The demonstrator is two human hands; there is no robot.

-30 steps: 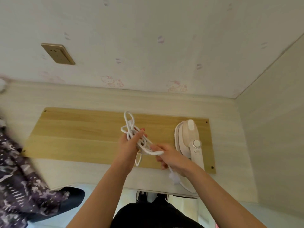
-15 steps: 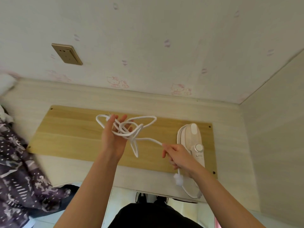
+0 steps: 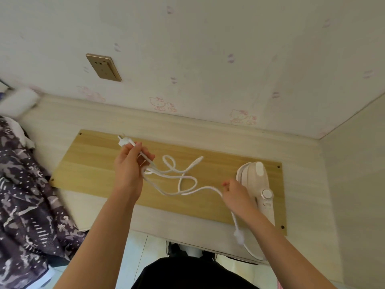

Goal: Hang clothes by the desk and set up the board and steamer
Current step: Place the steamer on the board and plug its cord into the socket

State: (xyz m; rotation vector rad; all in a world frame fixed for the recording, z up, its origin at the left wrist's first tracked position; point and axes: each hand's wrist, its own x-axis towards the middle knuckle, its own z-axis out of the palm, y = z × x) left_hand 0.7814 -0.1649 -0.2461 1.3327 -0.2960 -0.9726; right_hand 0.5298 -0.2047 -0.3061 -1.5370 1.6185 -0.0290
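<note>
A light wooden board (image 3: 98,163) lies flat on the pale desk (image 3: 302,163). A white handheld steamer (image 3: 257,184) rests on the board's right end. Its white power cord (image 3: 187,180) hangs in loose loops above the board between my hands. My left hand (image 3: 130,170) grips the cord near its plug (image 3: 124,140), which points up and left. My right hand (image 3: 235,195) pinches the cord close to the steamer, and the cord runs down past the desk's front edge.
A gold wall socket (image 3: 103,67) sits on the patterned wall above the board's left end. Dark patterned clothing (image 3: 27,201) hangs at the left edge. A white object (image 3: 18,103) lies at the desk's far left. A side panel closes the right.
The bunched cord has come loose into long loops. My left hand moved left and up with the plug end, now free of the bundle. My right hand slid right toward the steamer.
</note>
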